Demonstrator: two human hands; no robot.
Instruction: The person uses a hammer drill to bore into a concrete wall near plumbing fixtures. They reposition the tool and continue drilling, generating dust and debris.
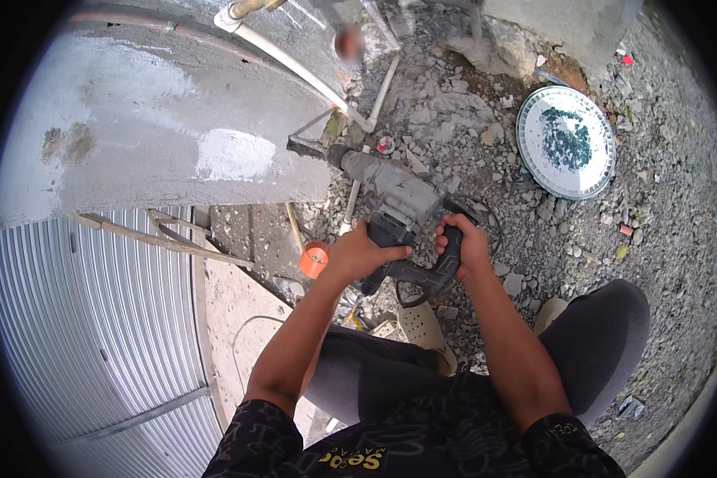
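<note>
A grey and black rotary hammer lies across the middle of my view, its nose pointing up-left at the base of a grey wall. My right hand is wrapped round its black rear handle. On the near left side of the body, my left hand grips the tool with the thumb laid over it; its other fingers are mostly hidden. The tool's front end is beside a dark gap at the wall's lower corner, and I cannot tell whether its tip touches the wall. A black cord loops below the handle.
White pipes run down along the wall to the rubble. A round white lid with green stains lies at right on gravel. Left of my left hand are an orange cup, wooden strips and corrugated metal sheets.
</note>
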